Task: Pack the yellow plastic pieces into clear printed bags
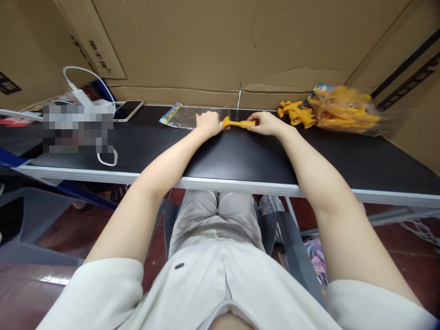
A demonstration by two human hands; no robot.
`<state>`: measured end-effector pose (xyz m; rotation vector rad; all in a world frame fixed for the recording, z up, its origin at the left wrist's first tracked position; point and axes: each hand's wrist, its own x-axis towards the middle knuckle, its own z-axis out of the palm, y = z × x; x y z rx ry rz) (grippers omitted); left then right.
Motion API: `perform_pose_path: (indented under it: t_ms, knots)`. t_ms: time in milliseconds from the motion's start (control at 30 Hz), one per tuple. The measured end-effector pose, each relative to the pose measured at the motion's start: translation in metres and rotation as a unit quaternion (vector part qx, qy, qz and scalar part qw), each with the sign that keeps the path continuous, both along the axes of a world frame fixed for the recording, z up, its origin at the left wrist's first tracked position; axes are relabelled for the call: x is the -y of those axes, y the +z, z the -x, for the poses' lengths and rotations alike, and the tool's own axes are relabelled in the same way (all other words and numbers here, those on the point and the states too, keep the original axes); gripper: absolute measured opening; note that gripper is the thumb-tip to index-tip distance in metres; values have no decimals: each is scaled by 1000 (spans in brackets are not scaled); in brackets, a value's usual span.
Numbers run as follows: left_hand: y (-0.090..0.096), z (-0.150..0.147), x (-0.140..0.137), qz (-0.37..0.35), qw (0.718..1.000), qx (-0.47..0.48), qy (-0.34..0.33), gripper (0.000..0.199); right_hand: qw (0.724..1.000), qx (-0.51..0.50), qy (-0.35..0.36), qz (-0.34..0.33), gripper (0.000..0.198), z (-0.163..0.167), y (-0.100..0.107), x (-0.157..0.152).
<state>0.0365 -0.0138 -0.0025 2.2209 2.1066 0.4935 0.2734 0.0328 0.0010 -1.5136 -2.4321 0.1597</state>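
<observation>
A yellow plastic toy piece [236, 123] with a thin ribbed middle and a wider tube end lies across the black tabletop between my hands. My right hand [267, 124] pinches its tube end between thumb and fingers. My left hand [209, 123] is closed at the toy's other end, over a clear plastic bag [190, 118] with a colourful printed header. The bag lies flat and spreads out on both sides of my left hand. Its fingertips are mostly hidden, so whether they grip the bag, the toy or both is hard to see.
Loose yellow toy pieces [296, 113] lie right of my right hand, beside a clear bag full of yellow pieces [347, 112]. A phone [129, 111] and a white cable [91, 68] are at the left. Cardboard walls [192, 46] stand behind the black table [237, 158].
</observation>
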Motion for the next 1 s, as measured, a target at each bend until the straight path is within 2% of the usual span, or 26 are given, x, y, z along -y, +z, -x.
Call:
perform_pose_path:
  t_ms: [267,433,667,833,933,1000]
  knots:
    - [-4,-1,-3,-8,1000,8,-23,33,1000,-2,-9,8,47,2,3,4]
    - [-6,-2,-6,-49,998,-4,-46,36,1000,-7,-10,1,47,4,3,5]
    - [-6,-11,1,-87,987,-5,-135,38,997,-72,2,-33,51,12,7,12]
    - [-6,-21,9,-108,974,-27,-200,38,995,-89,24,-33,46,19,7,16]
    - [-5,-22,10,-95,972,-4,-215,34,996,-81,31,-17,41,22,1,14]
    - [-2,-17,7,-72,979,20,-192,33,997,-66,30,-4,40,23,-3,13]
